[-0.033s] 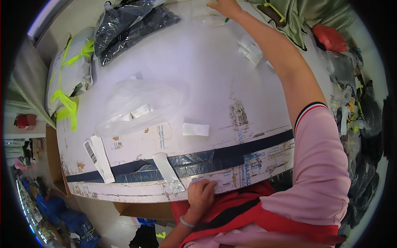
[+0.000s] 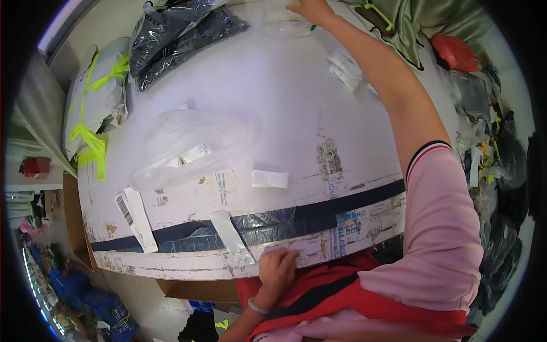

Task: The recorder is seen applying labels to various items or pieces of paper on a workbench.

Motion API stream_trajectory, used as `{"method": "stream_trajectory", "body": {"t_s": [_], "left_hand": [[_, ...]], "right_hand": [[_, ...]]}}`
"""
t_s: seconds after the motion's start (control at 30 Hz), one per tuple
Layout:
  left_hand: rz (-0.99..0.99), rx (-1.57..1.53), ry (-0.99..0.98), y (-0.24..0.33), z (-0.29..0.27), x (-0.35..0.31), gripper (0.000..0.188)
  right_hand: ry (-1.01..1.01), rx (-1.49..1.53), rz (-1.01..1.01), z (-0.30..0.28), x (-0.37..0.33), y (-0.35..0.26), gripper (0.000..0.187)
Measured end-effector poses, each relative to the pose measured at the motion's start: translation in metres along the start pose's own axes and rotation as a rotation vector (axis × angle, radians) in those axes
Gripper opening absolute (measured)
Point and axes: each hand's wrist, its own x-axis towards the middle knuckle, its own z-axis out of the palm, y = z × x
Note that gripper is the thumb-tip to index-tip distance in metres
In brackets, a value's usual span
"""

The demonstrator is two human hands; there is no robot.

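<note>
My right arm stretches across the table (image 2: pixel 273 114) to its far edge. There my right hand (image 2: pixel 313 12) pinches a clear plastic bag (image 2: pixel 279 24); the picture's upper rim cuts off part of the fingers. Down at the near edge, my left hand (image 2: pixel 277 269) rests with curled fingers and nothing visible in them. A white paper strip (image 2: pixel 232 236) lies just left of it, over dark tape (image 2: pixel 268 223). Farther left is a long label with a barcode (image 2: pixel 135 219). A small white slip (image 2: pixel 270 179) lies mid-table, near a cloudy plastic bag (image 2: pixel 188 139) with a printed label.
Dark garments in clear bags (image 2: pixel 176 40) lie at the far left, beside a white parcel tied with neon-yellow strips (image 2: pixel 99 97). Small folded white papers (image 2: pixel 345 69) are near my right forearm. Green satin cloth (image 2: pixel 439 23), a red bundle (image 2: pixel 454 52) and piled plastic bags line the right side.
The clear plastic bag at my right hand has shifted slightly nearer and spread out more. My left hand has stayed in place.
</note>
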Motion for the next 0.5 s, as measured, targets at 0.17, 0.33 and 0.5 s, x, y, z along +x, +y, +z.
{"method": "stream_trajectory", "body": {"t_s": [0.17, 0.33, 0.5], "left_hand": [[-0.029, 0.001, -0.007, 0.002, -0.001, 0.003, 0.025], [0.017, -0.008, -0.011, 0.001, 0.001, 0.002, 0.031], [-0.038, 0.045, -0.034, -0.001, -0.004, -0.002, 0.031]], "right_hand": [[-0.062, -0.203, -0.044, 0.010, -0.006, 0.014, 0.039], [-0.009, -0.244, 0.022, 0.030, -0.015, 0.073, 0.040], [-0.156, -0.504, 0.003, 0.085, -0.016, 0.034, 0.040]]}}
